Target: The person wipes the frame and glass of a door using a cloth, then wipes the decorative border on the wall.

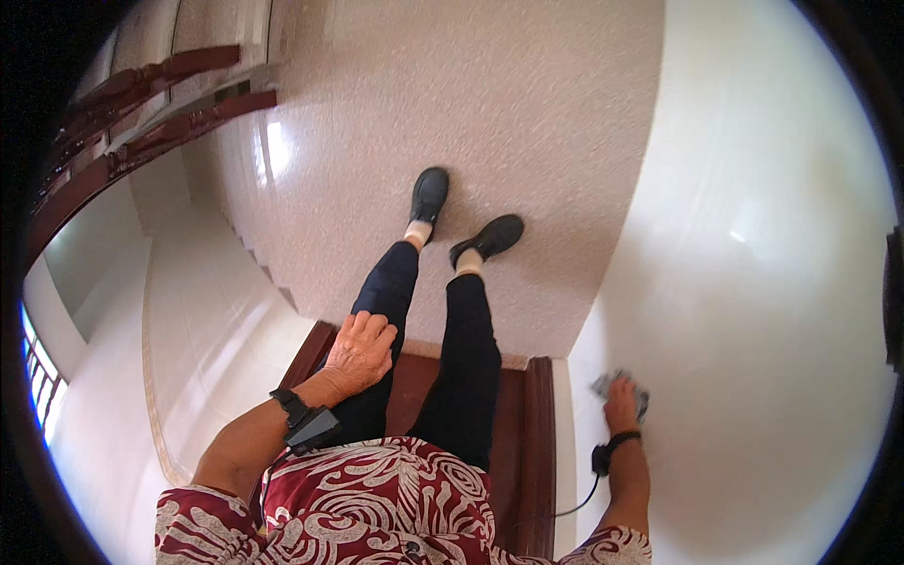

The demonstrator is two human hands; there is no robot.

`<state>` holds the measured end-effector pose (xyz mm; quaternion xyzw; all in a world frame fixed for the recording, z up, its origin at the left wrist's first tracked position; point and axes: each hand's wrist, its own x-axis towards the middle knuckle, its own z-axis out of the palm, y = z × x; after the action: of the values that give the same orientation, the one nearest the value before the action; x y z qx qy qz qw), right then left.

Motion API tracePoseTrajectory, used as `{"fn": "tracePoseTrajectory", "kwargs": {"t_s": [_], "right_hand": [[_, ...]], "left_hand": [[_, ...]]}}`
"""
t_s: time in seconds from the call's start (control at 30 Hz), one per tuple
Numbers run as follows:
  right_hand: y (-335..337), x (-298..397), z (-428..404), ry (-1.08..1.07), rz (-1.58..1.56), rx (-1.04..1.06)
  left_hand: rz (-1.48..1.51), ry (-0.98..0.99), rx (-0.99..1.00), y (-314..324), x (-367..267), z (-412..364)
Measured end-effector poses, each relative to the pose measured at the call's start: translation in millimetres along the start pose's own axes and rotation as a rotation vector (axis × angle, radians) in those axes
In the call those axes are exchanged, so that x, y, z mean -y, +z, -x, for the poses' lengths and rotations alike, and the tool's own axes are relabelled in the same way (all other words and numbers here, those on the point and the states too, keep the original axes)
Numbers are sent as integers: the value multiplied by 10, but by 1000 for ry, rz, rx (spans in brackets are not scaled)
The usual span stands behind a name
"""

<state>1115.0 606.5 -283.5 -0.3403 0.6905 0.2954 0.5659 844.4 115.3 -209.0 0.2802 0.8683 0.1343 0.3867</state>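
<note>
My right hand (622, 406) presses a crumpled grey cloth (642, 400) against the glossy white wall (741, 339) on the right. A black strap with a small device and a cable is around that wrist. My left hand (362, 347) rests over my left thigh, its fingers curled; nothing shows in it, though the palm is hidden. Its wrist bears a black strap (288, 407) with a box-shaped device and a cable.
Speckled, polished floor (459, 92) lies under my dark shoes. A dark red wooden door (508, 424) with its frame is behind my legs. At the upper left are wooden stair railings (205, 116) and steps; a barred window (44, 381) shows at the far left.
</note>
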Motion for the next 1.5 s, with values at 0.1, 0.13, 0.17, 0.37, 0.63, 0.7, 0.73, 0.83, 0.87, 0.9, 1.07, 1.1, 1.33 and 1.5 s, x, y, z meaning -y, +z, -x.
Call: {"fn": "tracePoseTrajectory", "kwargs": {"t_s": [0.1,0.13,0.17,0.37,0.63,0.7,0.73,0.83,0.87,0.9,1.07,1.1,1.33,1.5], "right_hand": [[40,87,592,-113,-36,4],[-15,-44,638,-56,-37,-50],[-101,-215,697,-24,-56,-61],[-1098,-1536,1175,241,-58,-196],[-2401,-4211,1610,743,107,-486],[-2574,-4495,1719,746,156,-532],[-2597,-4500,1751,718,126,-508],[-2607,-4408,1808,561,102,-438],[-2538,-4335,1794,559,107,-407],[-2504,-4278,1798,505,60,-336],[-2332,-4111,1740,355,-17,-251],[-2341,-4113,1722,368,0,-248],[-2755,-4972,1651,398,45,-258],[-3258,-6228,1380,478,63,-460]], "left_hand": [[-65,2,7,-14,-73,-37],[-92,5,17,-21,-96,-40],[-117,7,23,-29,-121,-48],[-132,59,-45,-376,-422,-126],[136,-129,-417,-1384,-167,-766],[236,-230,-509,-1527,220,-834],[285,-329,-478,-1519,448,-775],[377,-651,-355,-1541,1093,-615],[395,-705,-351,-1475,1176,-576],[420,-786,-323,-1460,1289,-568],[428,-880,-328,-1783,1872,-671],[429,-833,-377,-1881,1915,-731],[850,-614,-588,-3316,1809,-1733],[914,-596,-601,-3856,1604,-2202]]}}
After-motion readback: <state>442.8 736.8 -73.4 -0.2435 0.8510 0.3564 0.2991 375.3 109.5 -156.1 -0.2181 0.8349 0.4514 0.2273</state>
